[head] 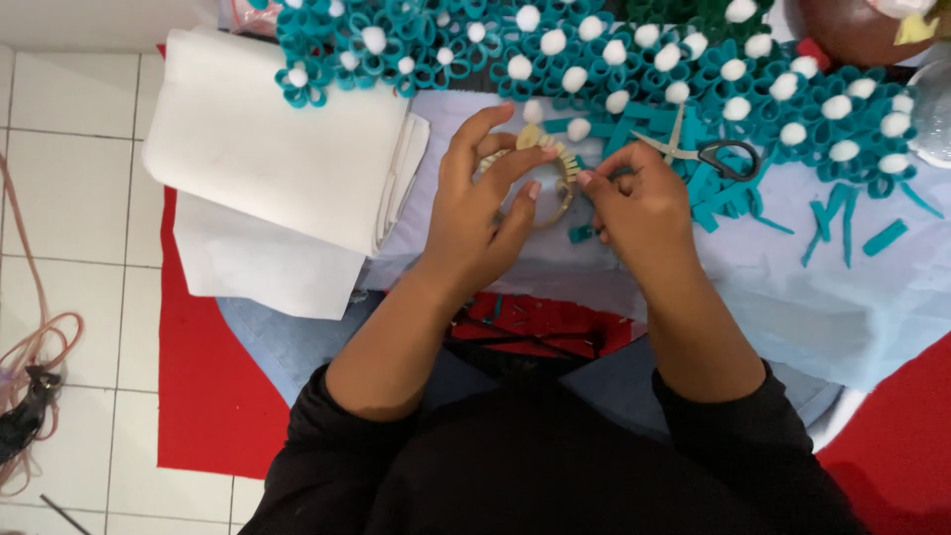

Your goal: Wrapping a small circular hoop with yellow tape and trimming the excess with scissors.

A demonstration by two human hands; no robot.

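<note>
My left hand (478, 213) pinches a small beige ring with a ribbed, wrapped rim (558, 163) over a pale blue cloth (792, 287). Fingertips of my right hand (644, 203) meet the ring's right side and pinch a thin teal strip (621, 173). Loose teal strips (713, 198) lie just beyond my right hand, and a pair of scissors with black handles (715, 154) rests on them. Many teal looped flowers with white pom-pom centres (614, 59) spread across the far side.
A folded stack of white fabric (282, 163) lies at the left on a red mat (208, 396). White floor tiles and a pink cord (35, 347) are at the far left. A brown round object (852, 30) sits at the top right.
</note>
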